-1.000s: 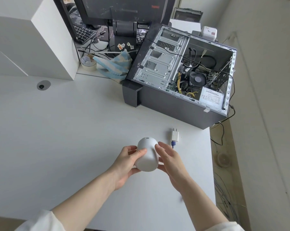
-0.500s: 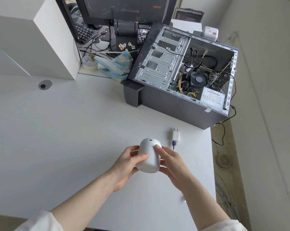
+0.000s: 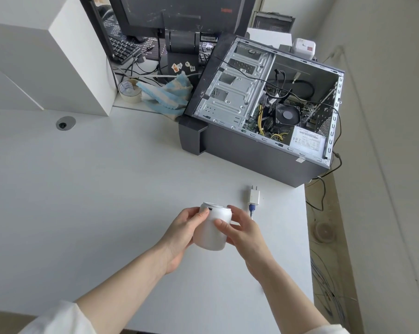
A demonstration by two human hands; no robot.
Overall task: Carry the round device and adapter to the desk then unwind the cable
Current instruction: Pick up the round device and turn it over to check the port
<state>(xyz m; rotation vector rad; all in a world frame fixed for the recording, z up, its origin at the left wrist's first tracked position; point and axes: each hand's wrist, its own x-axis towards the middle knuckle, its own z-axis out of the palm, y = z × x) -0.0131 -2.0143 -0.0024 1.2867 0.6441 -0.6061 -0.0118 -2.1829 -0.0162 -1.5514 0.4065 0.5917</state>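
Observation:
The round white device (image 3: 212, 231) is held just above the white desk (image 3: 88, 194), lying on its side with its flat end and a small dark slot facing away from me. My left hand (image 3: 183, 233) grips its left side, thumb near the slot. My right hand (image 3: 241, 231) grips its right side, thumb across the body. The white plug adapter (image 3: 253, 195) lies flat on the desk just beyond my right hand, prongs pointing away. A blue connector (image 3: 251, 208) sticks out of its near end; the cable past it is hidden behind my right hand.
An open dark computer case (image 3: 264, 112) lies on the desk's far right. Behind it are a monitor stand (image 3: 182, 44), a keyboard (image 3: 121, 48), a tape roll (image 3: 129, 90) and a blue-white cloth (image 3: 166, 94). A white box (image 3: 47, 51) stands far left. The desk edge drops off at right.
The device has been turned in my hands: its rounded dome faced up before, now its flat slotted end points away. My right thumb has moved onto its body.

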